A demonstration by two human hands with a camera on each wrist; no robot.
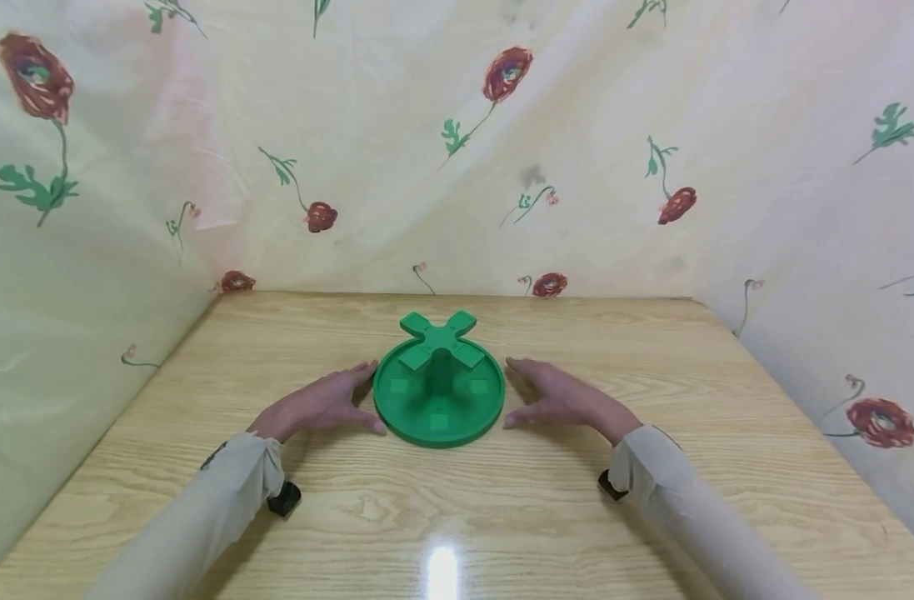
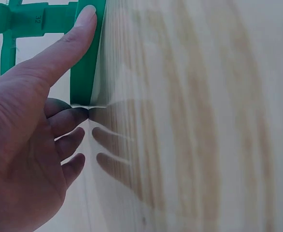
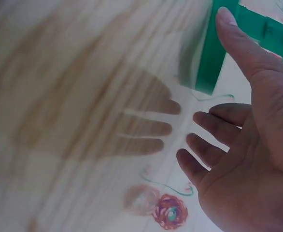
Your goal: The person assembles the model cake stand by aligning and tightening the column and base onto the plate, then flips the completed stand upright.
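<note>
In the head view a round green tray (image 1: 439, 438) with a raised rim lies on the wooden table. A green cross-shaped top (image 1: 440, 337) with four flat arms stands above it on a central post. My left hand (image 1: 323, 405) is at the tray's left side, thumb and fingers spread, with the thumb by the rim in the left wrist view. On the other side my right hand (image 1: 560, 397) is spread likewise, close to the rim. Neither hand curls round anything. Whether the fingertips touch the rim I cannot tell.
The wooden table (image 1: 442, 492) reaches back to a floral cloth (image 1: 397, 150) that hangs behind and along both sides. Small black devices sit under both wrists. A bright reflection shows on the table near the front.
</note>
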